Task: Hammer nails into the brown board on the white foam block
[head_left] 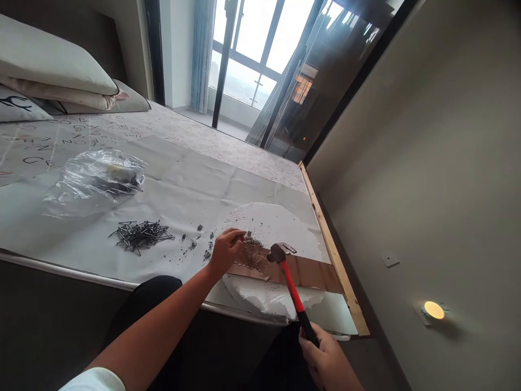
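Note:
My right hand (pixel 325 353) is wrapped round the black grip of a claw hammer (pixel 293 290) with a red and black handle. The hammer's dark head rests over or just above a brown wooden board (pixel 309 271); I cannot tell whether they touch. At the board's far edge, my left hand (pixel 228 250) has its fingers drawn together at a small grey chunk (pixel 249 235), which they seem to pinch. Crumbs and dark grit lie scattered across the board. Beneath it is a round white foam slab (pixel 280 217) with a ragged near edge.
Left of my left hand lies a pile of nails (pixel 142 235), with grey fragments (pixel 199 228) between. A clear plastic bag (pixel 100 179) with dark contents sits farther back on the grey sheet (pixel 191 174). A wooden rail (pixel 334 255) runs along the right, beside the wall.

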`<state>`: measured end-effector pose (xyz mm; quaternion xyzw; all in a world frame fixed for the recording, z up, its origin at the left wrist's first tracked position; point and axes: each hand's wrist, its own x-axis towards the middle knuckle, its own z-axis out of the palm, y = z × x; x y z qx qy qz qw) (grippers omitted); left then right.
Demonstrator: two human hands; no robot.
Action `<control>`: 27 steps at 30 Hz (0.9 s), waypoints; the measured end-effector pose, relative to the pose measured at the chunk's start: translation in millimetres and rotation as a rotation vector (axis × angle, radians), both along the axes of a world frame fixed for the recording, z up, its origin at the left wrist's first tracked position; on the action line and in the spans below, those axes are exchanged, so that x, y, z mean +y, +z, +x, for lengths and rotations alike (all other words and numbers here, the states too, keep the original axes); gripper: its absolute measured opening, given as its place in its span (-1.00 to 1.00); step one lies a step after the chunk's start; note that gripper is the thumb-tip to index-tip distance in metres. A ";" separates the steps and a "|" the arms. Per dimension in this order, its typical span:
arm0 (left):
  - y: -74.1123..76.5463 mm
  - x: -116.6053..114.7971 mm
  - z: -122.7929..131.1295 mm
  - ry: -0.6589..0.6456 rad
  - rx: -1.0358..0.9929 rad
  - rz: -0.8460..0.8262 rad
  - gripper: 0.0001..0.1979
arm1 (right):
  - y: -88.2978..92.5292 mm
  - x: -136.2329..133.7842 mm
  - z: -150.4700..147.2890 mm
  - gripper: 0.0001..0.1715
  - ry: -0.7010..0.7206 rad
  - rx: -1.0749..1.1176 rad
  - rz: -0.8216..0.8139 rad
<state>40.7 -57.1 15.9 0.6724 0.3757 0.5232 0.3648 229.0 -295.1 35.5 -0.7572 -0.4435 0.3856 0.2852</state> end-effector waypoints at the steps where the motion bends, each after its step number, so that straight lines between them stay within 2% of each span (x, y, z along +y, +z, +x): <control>1: 0.4 4.8 -4.3 0.035 0.018 -0.010 -0.73 | 2.8 4.7 6.5 -0.71 0.018 -0.104 0.023; 4: -0.8 20.5 -18.6 0.140 0.147 -0.055 -0.70 | 11.7 32.8 33.6 -0.67 0.084 -0.497 0.052; 8: -7.6 34.7 -30.9 0.241 0.345 -0.115 -0.67 | 14.9 92.9 74.2 -0.75 0.085 -0.689 0.033; 11: -9.9 35.0 -32.1 0.253 0.434 -0.128 -0.66 | 6.3 133.9 95.4 -0.81 0.094 -0.810 -0.040; 13: -9.6 32.2 -30.9 0.240 0.495 -0.134 -0.67 | -3.2 152.0 102.5 -0.79 0.110 -0.873 -0.095; 17: -7.7 27.7 -27.8 0.187 0.587 -0.150 -0.69 | -21.5 164.5 104.2 -0.69 0.153 -0.972 -0.169; 20: -6.9 27.8 -26.3 0.145 0.626 -0.161 -0.69 | -26.0 163.3 101.5 -0.66 0.189 -1.038 -0.170; 24: -7.2 29.3 -26.1 0.134 0.644 -0.160 -0.69 | -15.3 162.2 92.8 -0.66 0.243 -1.112 -0.127; 27: -8.5 28.2 -26.0 0.118 0.713 -0.154 -0.70 | -1.9 161.2 71.9 -0.73 0.286 -1.152 -0.015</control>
